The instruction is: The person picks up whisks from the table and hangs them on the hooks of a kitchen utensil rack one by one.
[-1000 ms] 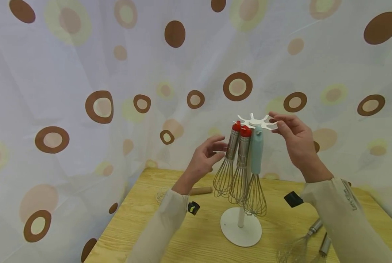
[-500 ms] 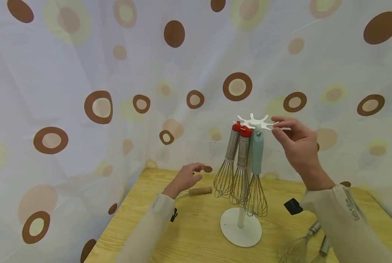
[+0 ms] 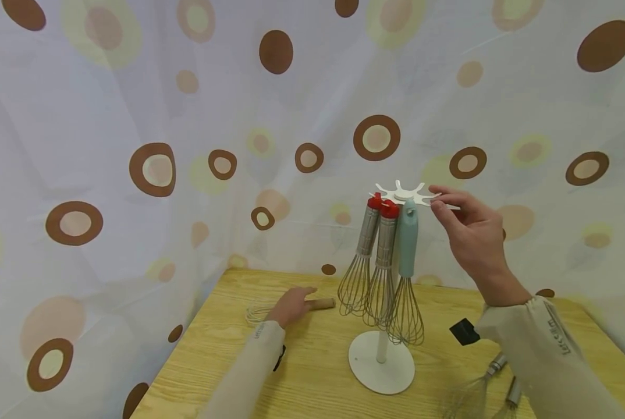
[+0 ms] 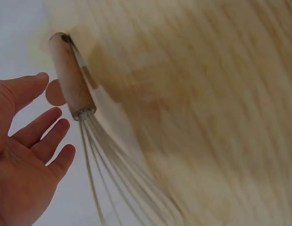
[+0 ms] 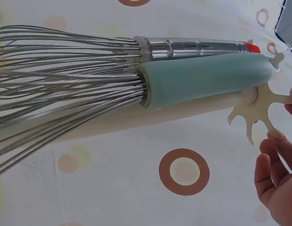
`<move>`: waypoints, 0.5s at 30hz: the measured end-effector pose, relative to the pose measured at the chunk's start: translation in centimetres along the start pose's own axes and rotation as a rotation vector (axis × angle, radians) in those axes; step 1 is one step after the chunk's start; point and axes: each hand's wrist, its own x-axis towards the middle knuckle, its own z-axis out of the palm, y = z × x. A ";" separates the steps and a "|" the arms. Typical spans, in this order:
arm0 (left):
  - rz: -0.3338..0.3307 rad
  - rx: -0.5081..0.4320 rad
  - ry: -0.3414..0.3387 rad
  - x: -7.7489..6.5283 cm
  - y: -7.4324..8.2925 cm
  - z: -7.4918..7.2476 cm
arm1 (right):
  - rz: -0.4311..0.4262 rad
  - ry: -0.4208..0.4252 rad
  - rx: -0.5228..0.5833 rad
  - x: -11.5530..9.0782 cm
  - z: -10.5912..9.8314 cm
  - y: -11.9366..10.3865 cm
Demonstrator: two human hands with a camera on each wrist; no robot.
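A white stand (image 3: 382, 381) with a hooked top (image 3: 402, 195) carries two steel-handled whisks with red ends (image 3: 386, 241) and a light-blue-handled whisk (image 3: 408, 238). My right hand (image 3: 475, 233) pinches one of the top's prongs between thumb and fingers. In the right wrist view, the blue handle (image 5: 207, 80) hangs beside the pole, and the right hand (image 5: 282, 174) is at the prongs. At the left of the table, my left hand (image 3: 291, 305) is over a wooden-handled whisk (image 3: 322, 304). The left wrist view has that hand (image 4: 30, 146) with fingers spread beside the wooden handle (image 4: 73, 77).
Two more whisks (image 3: 496, 366) lie on the wooden table (image 3: 302, 378) at the front right, partly behind my right sleeve. A spotted curtain (image 3: 228, 70) hangs behind and to the left of the table.
My left hand has moved away from the hanging whisks, down and left to the wooden-handled whisk. The right hand stays at the stand's top, with only a small shift.
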 end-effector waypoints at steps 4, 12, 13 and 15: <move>-0.033 0.000 -0.008 -0.5 -0.1 0.6 | 0.006 -0.021 0.057 0.2 -0.2 0.3; -0.018 0.084 0.022 -0.5 -0.2 1.5 | 0.052 -0.079 0.100 0.6 -0.7 0.7; -0.017 0.103 0.028 -0.5 -0.2 1.6 | 0.054 -0.082 0.098 0.7 -0.8 0.8; -0.026 0.140 0.030 -0.6 -0.2 1.8 | 0.062 -0.090 0.093 0.8 -0.8 0.9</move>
